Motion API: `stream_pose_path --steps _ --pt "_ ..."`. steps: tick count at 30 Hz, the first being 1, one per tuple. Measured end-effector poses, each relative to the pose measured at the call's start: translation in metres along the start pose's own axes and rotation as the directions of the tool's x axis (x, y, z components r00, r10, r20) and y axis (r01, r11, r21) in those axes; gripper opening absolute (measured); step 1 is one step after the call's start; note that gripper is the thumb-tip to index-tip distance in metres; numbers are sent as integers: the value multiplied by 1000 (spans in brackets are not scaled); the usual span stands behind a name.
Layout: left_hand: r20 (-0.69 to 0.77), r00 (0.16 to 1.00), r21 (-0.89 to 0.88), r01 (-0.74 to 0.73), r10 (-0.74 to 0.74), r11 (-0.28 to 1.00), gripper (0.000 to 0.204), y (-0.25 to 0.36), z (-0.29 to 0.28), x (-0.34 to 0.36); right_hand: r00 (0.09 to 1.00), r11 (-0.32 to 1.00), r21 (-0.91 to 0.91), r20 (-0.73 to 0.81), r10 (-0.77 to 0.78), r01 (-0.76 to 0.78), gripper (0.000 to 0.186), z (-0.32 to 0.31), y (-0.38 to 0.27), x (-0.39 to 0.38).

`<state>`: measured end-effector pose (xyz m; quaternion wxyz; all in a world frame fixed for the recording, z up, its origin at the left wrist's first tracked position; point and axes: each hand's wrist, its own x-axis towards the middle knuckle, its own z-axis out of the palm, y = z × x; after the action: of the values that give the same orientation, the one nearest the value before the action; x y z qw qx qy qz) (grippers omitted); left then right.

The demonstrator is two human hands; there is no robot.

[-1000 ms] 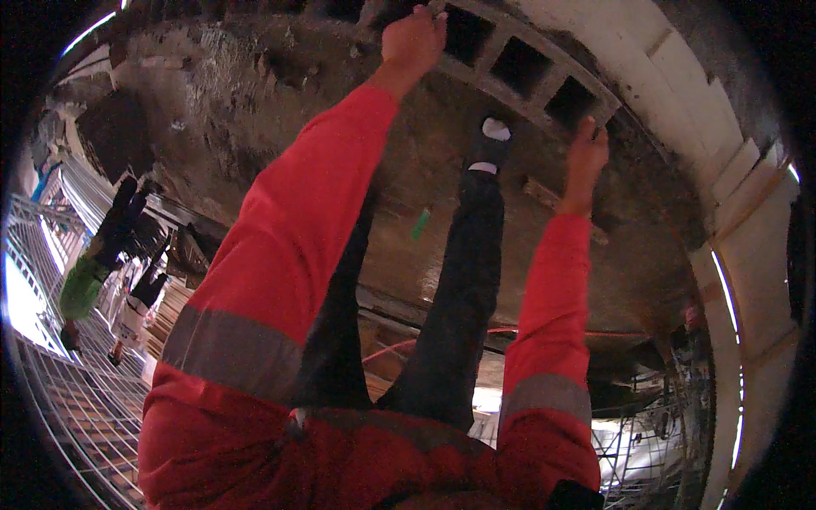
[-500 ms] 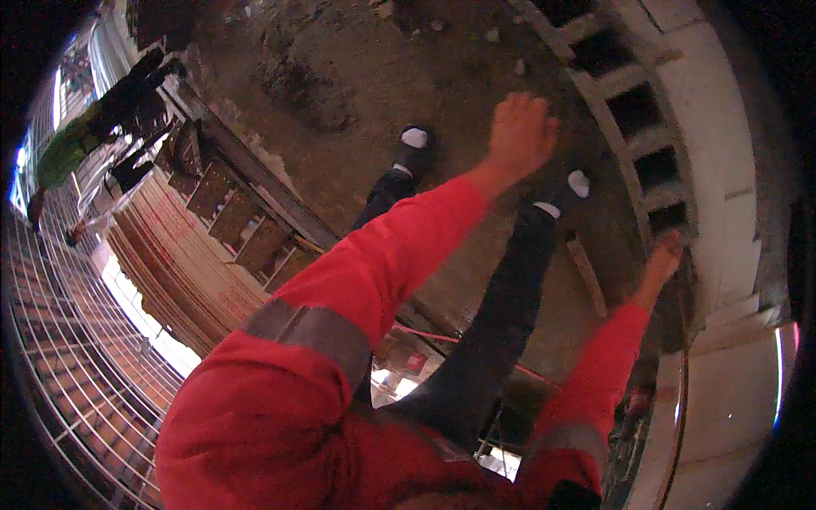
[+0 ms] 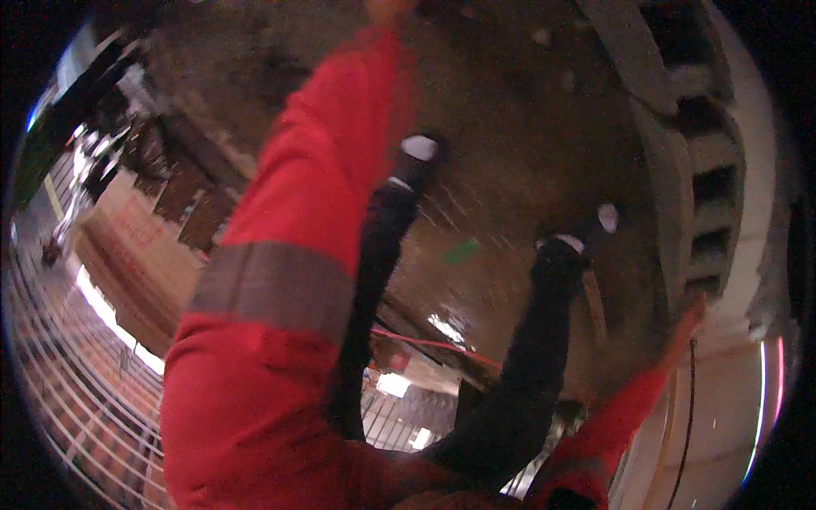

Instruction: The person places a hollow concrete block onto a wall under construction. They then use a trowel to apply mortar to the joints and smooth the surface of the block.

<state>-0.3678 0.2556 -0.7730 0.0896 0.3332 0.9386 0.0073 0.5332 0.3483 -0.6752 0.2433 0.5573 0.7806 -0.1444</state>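
Observation:
My left arm in a red sleeve with a grey band stretches up over the floor. The left hand (image 3: 392, 8) is blurred and partly cut off at the top edge, so its fingers do not show. Below it are my legs in dark trousers and two dark shoes with pale toes, standing on the brown, wet-looking floor (image 3: 501, 153). Out to the right, my right hand (image 3: 690, 316) is smeared by motion beside the wall of grey hollow blocks (image 3: 710, 242). Whether it touches the wall or holds anything, I cannot tell.
A stack of brown boards or sheets (image 3: 127, 242) stands at the left, near a wire mesh (image 3: 85, 408). A green patch (image 3: 461, 250) lies on the floor between my feet. A narrow strip (image 3: 595, 302) lies by my right foot. Large pale slabs (image 3: 722, 382) stand at the right.
My left hand has swung up and left, away from above my feet to the top edge. My right hand has shifted slightly right and down in the picture. The whole view has tilted.

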Motion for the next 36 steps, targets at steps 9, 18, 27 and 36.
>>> stream_pose_path --steps 9,18,27,36 --pt "70 987 -391 -108 147 914 54 -6 19 -41 808 790 188 236 540 -583 52 -66 -80 7" --pt "205 915 -836 -22 348 549 53 192 53 -249 822 746 370 96 562 -554 60 -100 -141 13" --pt "-89 916 -782 -308 391 542 46 269 52 -238 742 660 383 116 660 -646 73 -99 -141 13" --pt "-164 863 -570 -479 478 668 41 262 130 -233 760 665 438 70 646 -605 62 -91 -135 16"
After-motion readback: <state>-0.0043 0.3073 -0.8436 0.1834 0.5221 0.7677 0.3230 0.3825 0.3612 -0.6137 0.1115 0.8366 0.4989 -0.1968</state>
